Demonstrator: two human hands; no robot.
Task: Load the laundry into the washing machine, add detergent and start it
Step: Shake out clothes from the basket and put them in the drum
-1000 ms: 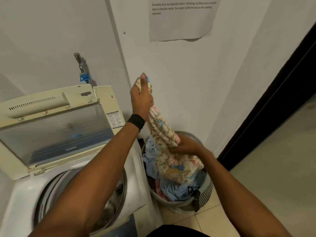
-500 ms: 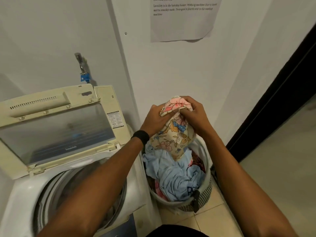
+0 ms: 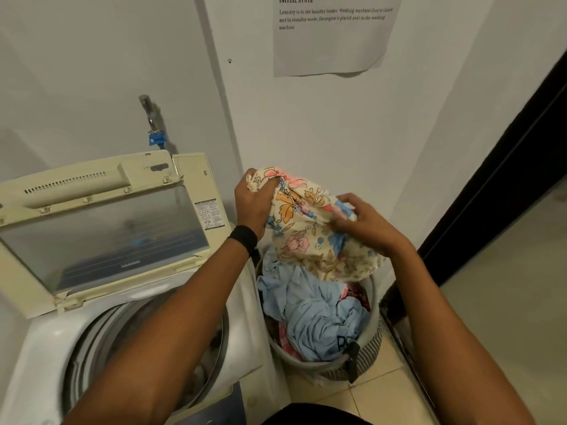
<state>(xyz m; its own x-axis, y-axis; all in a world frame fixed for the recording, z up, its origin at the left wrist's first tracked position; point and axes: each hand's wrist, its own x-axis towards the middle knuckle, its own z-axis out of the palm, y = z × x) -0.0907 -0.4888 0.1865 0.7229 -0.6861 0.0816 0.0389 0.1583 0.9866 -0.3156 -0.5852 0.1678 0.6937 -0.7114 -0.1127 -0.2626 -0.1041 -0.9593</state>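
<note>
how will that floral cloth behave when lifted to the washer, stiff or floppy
Probably floppy: the floral cloth bunches and folds between the left hand and right hand. Likely light: pinched handfuls hold it up. Its lower edge droops over the laundry basket, so it may trail.

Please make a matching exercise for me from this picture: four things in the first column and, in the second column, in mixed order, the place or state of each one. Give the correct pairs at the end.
Column one:
1. floral cloth
2. light blue garment
3. washing machine lid
4. printed sheet

Column two:
A. hangs on the wall
B. lies in the laundry basket
C. gripped by the left hand and the right hand
D. stands open

Pairs: 1-C, 2-B, 3-D, 4-A.
</note>
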